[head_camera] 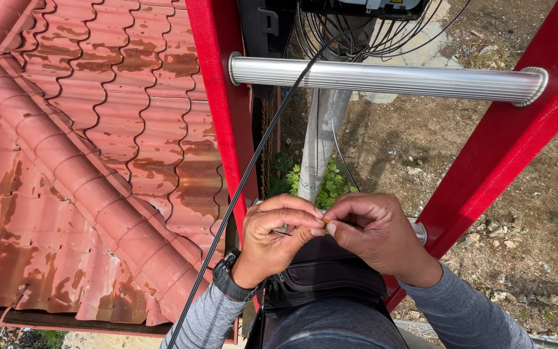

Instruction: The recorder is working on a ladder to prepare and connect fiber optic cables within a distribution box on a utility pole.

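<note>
A small, pale-tipped piece (pixel 325 226) is pinched between the fingertips of the left hand (pixel 272 236) and the right hand (pixel 372 232), just above a black waist pouch (pixel 324 274); both grips are closed tight on it, though what it is cannot be told. The work is done high on a red ladder (pixel 221 110), in front of its lower rung. A slip is the likely fault — the piece is tiny, and nothing lies beneath but the rusted roof (pixel 98 148) and the ground (pixel 518 213). With neither hand on the ladder, balance could be lost — and the black cable (pixel 253 161) beside the left wrist might be snagged.
</note>
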